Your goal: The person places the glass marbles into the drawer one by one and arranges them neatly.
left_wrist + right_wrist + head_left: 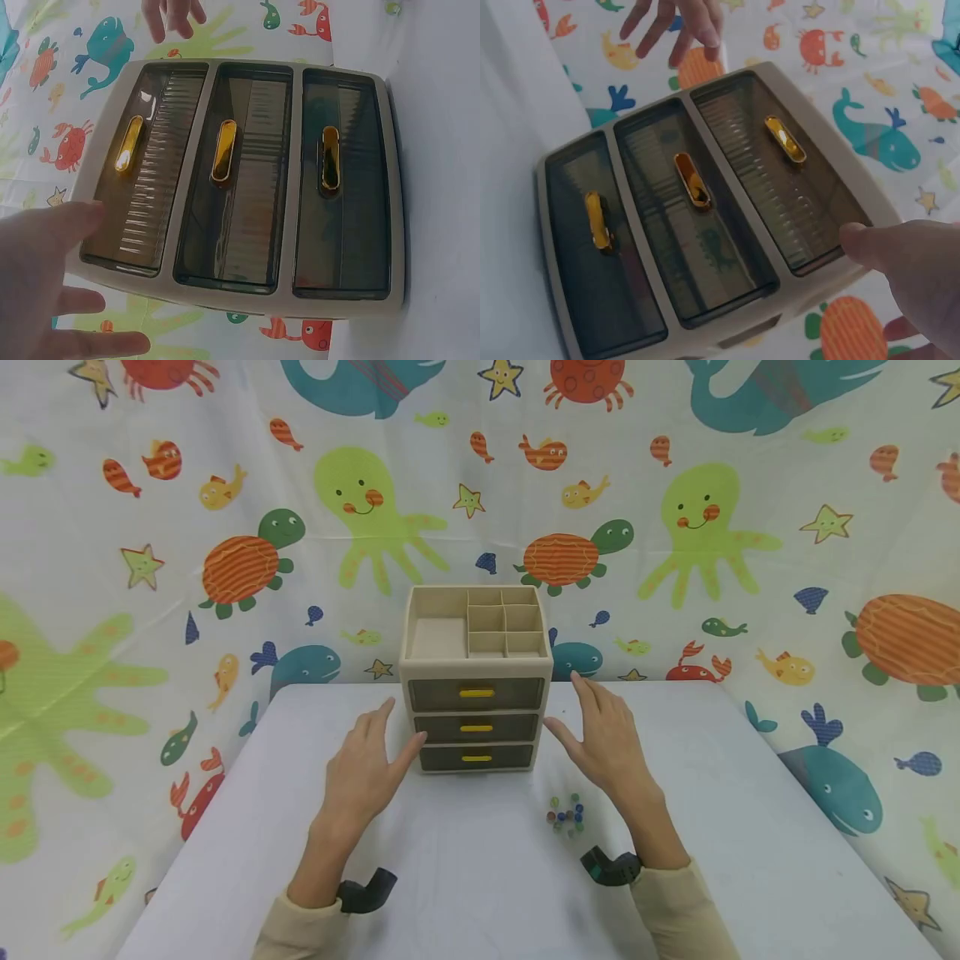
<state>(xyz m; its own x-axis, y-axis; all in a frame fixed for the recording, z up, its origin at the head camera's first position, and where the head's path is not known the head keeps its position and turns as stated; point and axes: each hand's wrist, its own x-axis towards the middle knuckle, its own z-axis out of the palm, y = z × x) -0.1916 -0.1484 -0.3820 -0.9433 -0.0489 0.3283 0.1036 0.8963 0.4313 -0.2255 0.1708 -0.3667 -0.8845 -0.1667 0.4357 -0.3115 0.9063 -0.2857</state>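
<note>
A beige mini drawer organizer (474,672) stands upright on the white table, with three dark see-through drawers and yellow handles, all pushed in. Its top has one large compartment and several small ones. My left hand (363,770) is spread at the organizer's left, the thumb overlapping its front edge in the head view. On the other side my right hand (609,737) is likewise spread, thumb pointing at the right edge. Neither hand holds anything; whether they touch the organizer I cannot tell. Several small glass marbles (578,817) lie in a cluster left of my right wrist.
Behind the organizer hangs a white curtain (480,443) printed with sea animals, which also falls along both sides of the white table (465,868). A black wrist camera (367,892) is strapped to the left forearm, another (611,867) to the right.
</note>
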